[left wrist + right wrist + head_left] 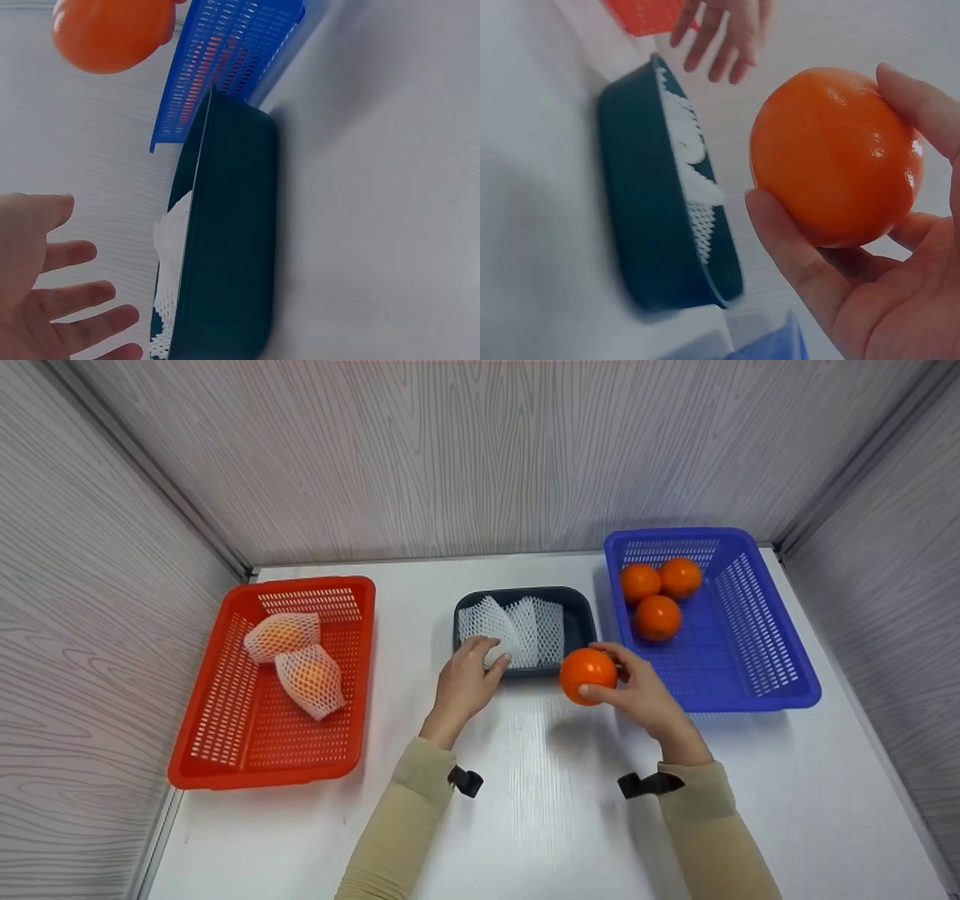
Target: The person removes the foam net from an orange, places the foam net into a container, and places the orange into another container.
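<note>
An orange (588,676) is gripped in my right hand (643,697), thumb on the near side and fingers around the far side. It is held up off the table, near the front right corner of a dark green tray (581,619). White foam net sleeves (546,630) lie in that tray. Over the tray's left part hovers my left hand (466,679), close to the nets; in the left wrist view the left hand (56,300) has spread fingers, apart from the nets and holding nothing.
To the right stands a blue basket (780,701) with several oranges (658,618) at its left. A red basket (262,776) on the left contains two net-wrapped oranges (309,679). Grey wood-grain panels (480,457) enclose the white table (525,810) at the back and sides.
</note>
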Tool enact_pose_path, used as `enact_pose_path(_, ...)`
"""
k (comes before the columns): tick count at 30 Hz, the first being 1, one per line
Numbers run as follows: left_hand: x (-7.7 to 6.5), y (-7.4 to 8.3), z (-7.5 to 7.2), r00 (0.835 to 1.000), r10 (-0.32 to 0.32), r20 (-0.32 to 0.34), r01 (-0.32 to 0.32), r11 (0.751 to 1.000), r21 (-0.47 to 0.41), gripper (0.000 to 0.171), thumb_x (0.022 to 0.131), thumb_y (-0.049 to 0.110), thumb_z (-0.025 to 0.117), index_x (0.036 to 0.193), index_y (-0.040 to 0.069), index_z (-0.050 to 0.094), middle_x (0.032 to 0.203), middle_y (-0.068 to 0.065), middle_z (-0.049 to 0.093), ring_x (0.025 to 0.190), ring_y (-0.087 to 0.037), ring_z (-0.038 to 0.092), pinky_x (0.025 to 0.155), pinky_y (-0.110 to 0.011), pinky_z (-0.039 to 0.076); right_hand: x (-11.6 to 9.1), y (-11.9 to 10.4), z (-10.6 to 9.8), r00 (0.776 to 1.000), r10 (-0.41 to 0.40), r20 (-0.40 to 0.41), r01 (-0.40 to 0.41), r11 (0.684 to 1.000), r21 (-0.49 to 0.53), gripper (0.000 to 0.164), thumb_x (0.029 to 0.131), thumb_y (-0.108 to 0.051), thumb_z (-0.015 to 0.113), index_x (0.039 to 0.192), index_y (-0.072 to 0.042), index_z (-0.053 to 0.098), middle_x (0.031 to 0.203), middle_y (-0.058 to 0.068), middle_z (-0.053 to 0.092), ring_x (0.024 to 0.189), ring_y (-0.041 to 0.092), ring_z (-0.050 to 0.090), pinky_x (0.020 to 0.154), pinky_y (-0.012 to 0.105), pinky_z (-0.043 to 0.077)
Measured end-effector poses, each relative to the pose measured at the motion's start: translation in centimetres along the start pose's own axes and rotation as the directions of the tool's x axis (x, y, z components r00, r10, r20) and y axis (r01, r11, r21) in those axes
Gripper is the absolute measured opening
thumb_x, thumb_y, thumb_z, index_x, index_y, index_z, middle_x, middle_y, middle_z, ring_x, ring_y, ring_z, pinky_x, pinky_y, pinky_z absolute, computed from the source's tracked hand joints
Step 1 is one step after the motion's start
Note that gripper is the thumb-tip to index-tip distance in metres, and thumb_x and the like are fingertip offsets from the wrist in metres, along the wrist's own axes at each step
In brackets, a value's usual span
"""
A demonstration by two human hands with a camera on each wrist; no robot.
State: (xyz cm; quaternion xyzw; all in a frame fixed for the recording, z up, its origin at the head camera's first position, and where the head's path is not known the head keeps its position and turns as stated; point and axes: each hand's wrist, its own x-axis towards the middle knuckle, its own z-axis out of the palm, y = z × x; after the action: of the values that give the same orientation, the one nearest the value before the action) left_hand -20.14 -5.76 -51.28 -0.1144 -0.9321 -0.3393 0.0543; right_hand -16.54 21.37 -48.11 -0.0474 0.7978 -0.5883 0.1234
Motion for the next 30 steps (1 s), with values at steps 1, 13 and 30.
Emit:
enact_pose_path(1, -0.1, 0.2, 0.1, 1.000, 0.007, -0.004, -0.007, 1.000, -0.005, 0.039, 0.099, 0.035, 0.059, 0.126, 0.007, 0.065, 0.128, -0.012, 0.059, 0.119, -0.028, 0.056, 0.096, -0.043, 0.047, 0.0, -0.2, -0.5, 1.000, 0.000, -0.014, 0.000, 1.000, -0.004, 0.073, 0.083, -0.026, 0.081, 0.144, -0.009, 0.044, 0.135, 0.014, 0.047, 0.116, 0.033, 0.047, 0.096, 0.047, 0.040)
enact_pose_path(13, -0.5, 3.7, 2.4, 0.995, 0.097, 0.038, -0.095, 0.994, -0.055, 0.039, 0.098, 0.036, 0.060, 0.125, 0.008, 0.065, 0.125, -0.007, 0.061, 0.115, -0.022, 0.059, 0.093, -0.039, 0.049, 0.3, -2.1, -6.6, 0.989, 0.054, -0.139, -0.053, 0.999, 0.014, 0.079, 0.087, -0.034, 0.076, 0.151, -0.015, 0.034, 0.145, 0.013, 0.040, 0.125, 0.031, 0.041, 0.102, 0.048, 0.039)
enact_pose_path(30, -0.9, 8.0, 6.5, 0.942, 0.288, 0.174, -0.298, 0.954, 0.038, 0.037, 0.099, 0.035, 0.058, 0.127, 0.011, 0.063, 0.122, -0.004, 0.062, 0.110, -0.019, 0.061, 0.091, -0.034, 0.050, 1.0, -1.2, -11.9, 0.953, 0.177, -0.244, -0.173, 0.984, 0.037, 0.086, 0.085, -0.047, 0.073, 0.152, -0.015, 0.030, 0.146, 0.012, 0.034, 0.121, 0.028, 0.043, 0.085, 0.023, 0.051)
